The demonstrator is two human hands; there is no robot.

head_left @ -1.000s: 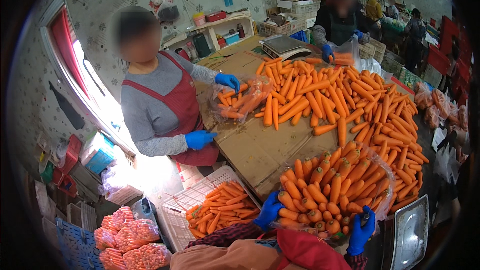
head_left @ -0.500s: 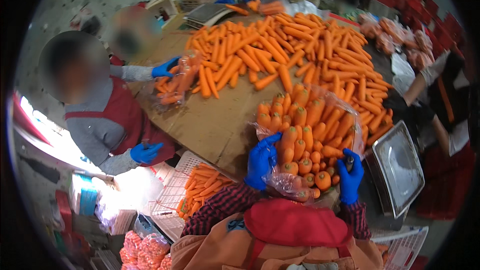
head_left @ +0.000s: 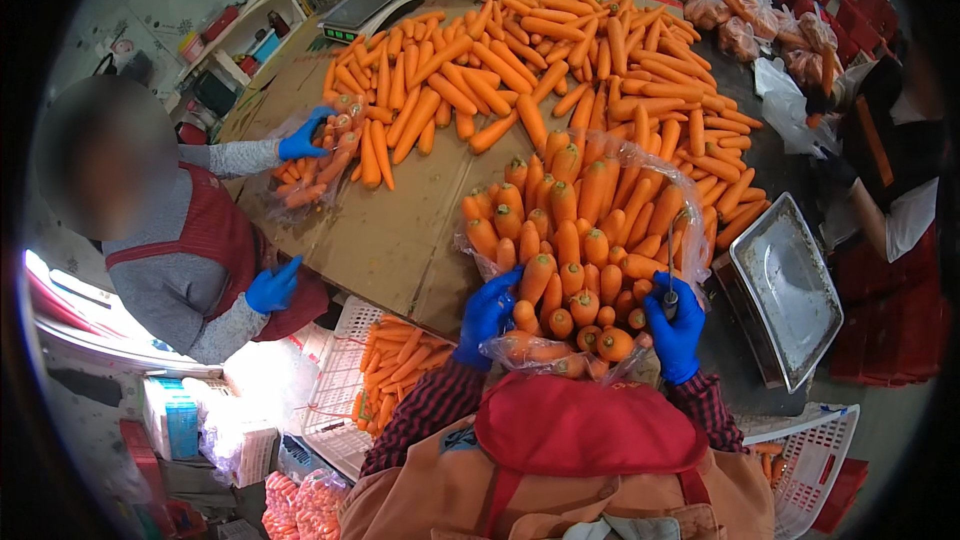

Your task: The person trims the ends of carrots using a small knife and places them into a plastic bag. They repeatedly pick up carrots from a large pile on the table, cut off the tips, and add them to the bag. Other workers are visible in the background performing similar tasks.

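A large clear plastic bag (head_left: 690,202) packed with upright carrots (head_left: 570,240) lies in front of me, its mouth spread toward my body. My left hand (head_left: 487,318), in a blue glove, is closed on the bag's left edge, beside the nearest carrots. In my right hand (head_left: 676,328), also blue-gloved, is a slim tool (head_left: 670,285) with a thin metal shaft pointing away from me; its exact kind is unclear. That hand is at the bag's right side, close to the carrot ends.
Beyond the bag a big pile of loose carrots (head_left: 560,50) covers the cardboard-topped table (head_left: 400,265). A metal-pan scale (head_left: 785,290) stands at right. A co-worker (head_left: 190,250) at left touches another carrot bag (head_left: 310,175). A second person (head_left: 890,150) works at right. Crates (head_left: 345,385) flank me below.
The view has shifted, so the bag sits slightly farther left. My right hand has turned, and the tool's shaft now shows. The co-worker's lower hand has shifted slightly.
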